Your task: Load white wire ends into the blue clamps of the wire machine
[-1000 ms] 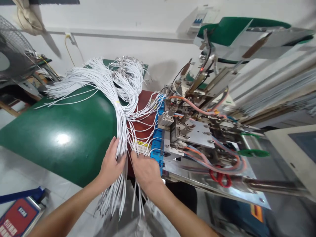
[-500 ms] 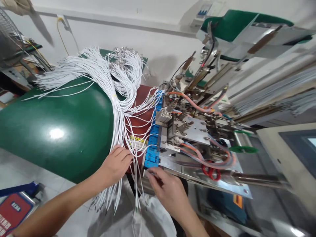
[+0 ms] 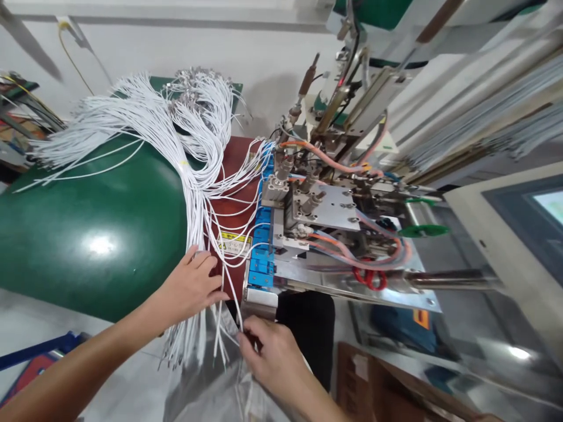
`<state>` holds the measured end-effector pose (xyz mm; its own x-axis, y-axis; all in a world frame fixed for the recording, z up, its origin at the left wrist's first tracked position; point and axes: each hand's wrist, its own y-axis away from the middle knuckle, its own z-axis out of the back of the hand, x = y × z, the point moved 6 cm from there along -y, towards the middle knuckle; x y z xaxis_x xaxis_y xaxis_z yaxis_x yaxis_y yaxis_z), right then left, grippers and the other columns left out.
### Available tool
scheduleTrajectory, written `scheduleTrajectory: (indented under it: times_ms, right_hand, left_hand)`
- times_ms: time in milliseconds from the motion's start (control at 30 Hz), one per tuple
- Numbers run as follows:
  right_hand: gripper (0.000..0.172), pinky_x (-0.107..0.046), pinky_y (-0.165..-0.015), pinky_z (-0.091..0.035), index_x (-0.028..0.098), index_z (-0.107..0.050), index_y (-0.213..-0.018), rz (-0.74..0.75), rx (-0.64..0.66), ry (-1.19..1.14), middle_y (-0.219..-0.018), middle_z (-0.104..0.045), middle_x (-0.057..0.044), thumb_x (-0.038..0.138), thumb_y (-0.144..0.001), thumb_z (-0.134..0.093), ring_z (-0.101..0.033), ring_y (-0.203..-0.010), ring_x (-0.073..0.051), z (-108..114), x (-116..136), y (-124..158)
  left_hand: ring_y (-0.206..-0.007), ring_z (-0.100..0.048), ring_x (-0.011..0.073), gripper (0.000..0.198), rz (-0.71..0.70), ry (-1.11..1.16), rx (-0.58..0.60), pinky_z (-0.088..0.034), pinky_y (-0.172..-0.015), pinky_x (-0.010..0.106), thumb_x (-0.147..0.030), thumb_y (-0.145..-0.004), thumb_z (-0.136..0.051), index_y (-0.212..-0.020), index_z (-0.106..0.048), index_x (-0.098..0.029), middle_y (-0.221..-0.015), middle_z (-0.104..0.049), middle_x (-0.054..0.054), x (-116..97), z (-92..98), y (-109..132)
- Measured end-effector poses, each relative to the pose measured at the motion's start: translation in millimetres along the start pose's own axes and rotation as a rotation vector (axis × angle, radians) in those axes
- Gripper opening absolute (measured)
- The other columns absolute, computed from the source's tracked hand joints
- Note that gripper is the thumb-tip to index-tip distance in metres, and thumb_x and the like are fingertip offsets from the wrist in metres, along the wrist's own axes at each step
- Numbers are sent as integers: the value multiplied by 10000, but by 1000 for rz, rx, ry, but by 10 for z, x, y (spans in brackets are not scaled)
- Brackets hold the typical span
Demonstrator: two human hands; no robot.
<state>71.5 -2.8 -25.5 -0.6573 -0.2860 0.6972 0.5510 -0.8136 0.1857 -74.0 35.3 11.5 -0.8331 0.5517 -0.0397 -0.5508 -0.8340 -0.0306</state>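
Observation:
A thick bundle of white cables [image 3: 193, 193] hangs over the near edge of the green table, with loose ends dangling below. My left hand [image 3: 193, 287] lies across the bundle, palm down, its fingers stretched and the thumb apart. Between thumb and forefinger, my right hand [image 3: 272, 354] pinches one white cable [image 3: 234, 291] below the blue clamp row. Several cables run from the bundle into the blue clamps [image 3: 263, 258] along the machine's edge. What lies under my left palm is hidden.
The green table [image 3: 145, 234] spreads to the left. On the right stands a machine [image 3: 325, 208] with metal cylinders and orange hoses. A screen housing [image 3: 479, 228] is at the far right, a cardboard box [image 3: 365, 381] below. A warning label [image 3: 235, 243] marks the red surface.
My right hand has moved down and left, away from the blue clamp row's end, and now pinches a cable. My left hand's thumb has spread away from its fingers. The view has shifted.

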Motion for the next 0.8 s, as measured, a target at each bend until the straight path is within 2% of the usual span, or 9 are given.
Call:
scheduleTrajectory:
  times_ms: [133, 200, 267, 333, 400, 467, 600, 700, 800]
  right_hand:
    - [177, -199, -532, -366, 176, -557, -678, 9, -133, -114, -624, -584, -5, 207, -812, -445, -536, -549, -110, 149, -81, 50]
    - [177, -204, -550, -380, 175, -554, -697, 23, -163, -147, -651, -576, -13, 210, -822, -434, -534, -580, -117, 174, -94, 68]
    - [174, -207, -554, -385, 175, -563, -707, 52, -121, -161, -639, -571, -9, 215, -827, -445, -531, -577, -117, 145, -62, 69]
    - [160, -208, -563, -389, 172, -585, -719, 90, -63, -175, -631, -587, -6, 218, -825, -473, -543, -578, -117, 114, -7, 65]
    - [160, -209, -583, -394, 170, -605, -737, 133, -31, -183, -652, -613, -12, 223, -831, -487, -561, -602, -119, 115, 40, 66]
    - [189, -209, -596, -392, 175, -623, -748, 157, -8, -170, -680, -628, -16, 237, -853, -478, -569, -629, -119, 127, 54, 72]
    - [242, -209, -587, -379, 199, -666, -787, 211, 60, -104, -681, -633, -14, 311, -878, -472, -576, -632, -118, 110, 57, 86]
    - [252, -216, -576, -376, 242, -690, -866, 310, 123, -106, -682, -656, -6, 421, -846, -514, -592, -630, -126, 63, 96, 91]
    - [284, -224, -579, -392, 219, -691, -905, 281, 72, -144, -708, -671, -23, 416, -860, -492, -604, -639, -136, 96, 34, 64]
  left_hand:
    - [-986, -485, 223, 185, -55, 13, 16, -258, -1024, 482, -257, -866, -491, -743, -603, -174, -873, -570, 56, -22, -24, 40]
    - [-966, -498, 199, 148, -86, 65, 31, -249, -1037, 456, -191, -866, -479, -845, -625, -183, -879, -582, 46, -71, -58, 51]
    - [-968, -506, 185, 216, -127, 120, 38, -255, -1037, 440, -165, -860, -484, -1025, -609, -231, -910, -593, 36, -151, -85, 41]
    - [-974, -515, 187, 344, -156, 148, 31, -278, -1024, 440, -174, -856, -499, -1180, -531, -283, -951, -602, 32, -234, -98, 16]
    - [-957, -530, 188, 401, -166, 159, 5, -304, -1010, 437, -186, -853, -508, -1242, -480, -276, -975, -615, 37, -288, -92, 0]
    - [-932, -545, 185, 351, -165, 185, -35, -319, -1009, 419, -215, -850, -522, -1201, -515, -223, -955, -630, 42, -297, -70, 13]
    - [-916, -557, 183, 143, -158, 218, -35, -310, -1023, 404, -279, -849, -532, -915, -614, -182, -887, -635, 31, -206, -49, 124]
    - [-867, -554, 178, 167, -145, 217, 26, -327, -999, 427, -296, -841, -533, -745, -593, -174, -824, -610, 26, -126, -48, 218]
    - [-813, -549, 163, 187, -112, 216, 59, -344, -984, 426, -288, -848, -515, -719, -571, -165, -789, -591, 23, -78, -56, 272]
